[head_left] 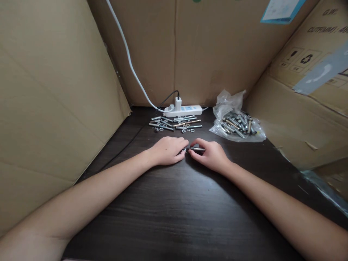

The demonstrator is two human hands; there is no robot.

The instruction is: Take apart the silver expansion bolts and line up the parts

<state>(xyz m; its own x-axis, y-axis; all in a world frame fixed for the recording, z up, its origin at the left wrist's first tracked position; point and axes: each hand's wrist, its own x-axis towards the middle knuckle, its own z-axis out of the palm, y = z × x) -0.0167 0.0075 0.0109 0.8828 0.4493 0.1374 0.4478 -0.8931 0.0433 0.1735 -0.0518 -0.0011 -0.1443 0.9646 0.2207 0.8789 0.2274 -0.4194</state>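
Note:
My left hand (170,150) is closed in a pinch low over the dark table, its fingertips on a small shiny metal ring (184,149). Whether that ring is a washer or a nut I cannot tell. Facing it, my right hand (210,154) grips a silver bolt (198,149) between thumb and fingers, the bolt lying roughly level with one end towards the left hand. The fingertips of both hands almost meet, and fingers partly cover the small parts between them.
Behind the hands lie several loose bolts (187,123), with washers and nuts among them. A clear plastic bag (237,121) of bolts sits at back right. A white power strip (191,110) with cables stands against the back cardboard wall (152,47). Cardboard also encloses both sides.

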